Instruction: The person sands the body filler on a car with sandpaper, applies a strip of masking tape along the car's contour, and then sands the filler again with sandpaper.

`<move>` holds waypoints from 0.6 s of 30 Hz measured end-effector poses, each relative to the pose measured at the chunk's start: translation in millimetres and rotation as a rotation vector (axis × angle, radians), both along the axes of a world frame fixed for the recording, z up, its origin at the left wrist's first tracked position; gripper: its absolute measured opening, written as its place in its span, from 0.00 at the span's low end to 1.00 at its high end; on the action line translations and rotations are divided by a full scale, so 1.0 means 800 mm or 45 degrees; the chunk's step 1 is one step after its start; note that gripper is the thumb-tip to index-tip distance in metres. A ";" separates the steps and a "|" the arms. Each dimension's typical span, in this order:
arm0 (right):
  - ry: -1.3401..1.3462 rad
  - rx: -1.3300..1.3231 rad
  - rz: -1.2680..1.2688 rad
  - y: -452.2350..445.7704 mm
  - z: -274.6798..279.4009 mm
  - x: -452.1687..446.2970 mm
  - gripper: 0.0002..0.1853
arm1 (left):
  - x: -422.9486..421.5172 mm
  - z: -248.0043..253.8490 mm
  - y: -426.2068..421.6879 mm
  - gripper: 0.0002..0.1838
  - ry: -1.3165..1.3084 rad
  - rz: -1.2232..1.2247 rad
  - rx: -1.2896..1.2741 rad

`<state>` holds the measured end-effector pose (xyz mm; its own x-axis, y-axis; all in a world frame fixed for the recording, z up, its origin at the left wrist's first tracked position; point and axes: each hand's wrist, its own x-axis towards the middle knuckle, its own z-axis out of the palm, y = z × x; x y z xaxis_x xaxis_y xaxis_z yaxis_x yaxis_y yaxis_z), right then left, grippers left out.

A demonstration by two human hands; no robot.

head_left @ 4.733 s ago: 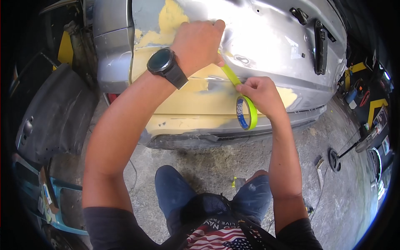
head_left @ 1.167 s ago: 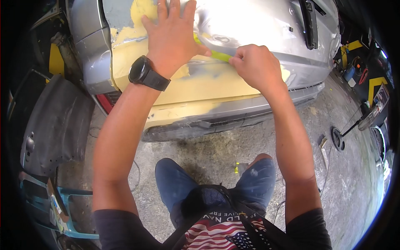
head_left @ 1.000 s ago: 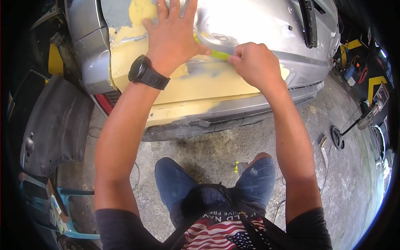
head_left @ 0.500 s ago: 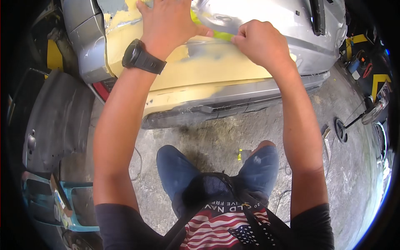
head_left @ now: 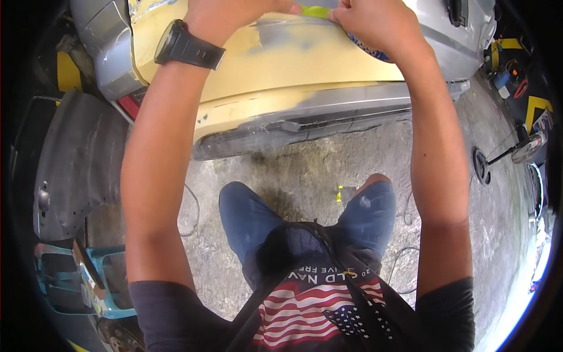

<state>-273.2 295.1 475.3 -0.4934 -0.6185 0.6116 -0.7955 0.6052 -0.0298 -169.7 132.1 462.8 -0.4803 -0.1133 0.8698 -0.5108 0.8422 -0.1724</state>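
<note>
A strip of yellow-green tape (head_left: 315, 11) spans the gap between my hands, along the upper part of a car's rear panel (head_left: 305, 70) coated in pale yellow filler. My left hand (head_left: 234, 10) lies over the panel with its thumb stretched out to the tape's left end; the top edge of the view cuts off its other fingers. Curled round the tape roll (head_left: 375, 54) is my right hand (head_left: 376, 24), its thumb and finger at the strip's right end. Only a blue-patterned edge of the roll shows below that hand.
Under the panel runs a grey bumper (head_left: 305, 114). A loose dark car door (head_left: 76, 164) leans at the left, above a teal plastic chair (head_left: 111, 276). A round black base with a pole (head_left: 482, 166) stands on the concrete floor at the right. Thin cables lie near my legs.
The car and both hands now sit higher in view, so more of my left hand is cut off. My right hand has turned, and the blue-patterned edge of the tape roll now shows.
</note>
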 end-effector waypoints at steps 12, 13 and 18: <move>-0.096 0.043 0.000 0.003 0.012 0.014 0.12 | 0.002 -0.001 0.014 0.69 0.020 -0.068 0.080; -0.046 0.072 -0.033 -0.002 0.012 0.009 0.12 | 0.000 -0.002 0.012 0.69 0.028 -0.057 0.082; -0.034 0.101 -0.010 0.002 0.012 0.013 0.12 | -0.006 -0.003 0.004 0.69 0.032 -0.052 0.100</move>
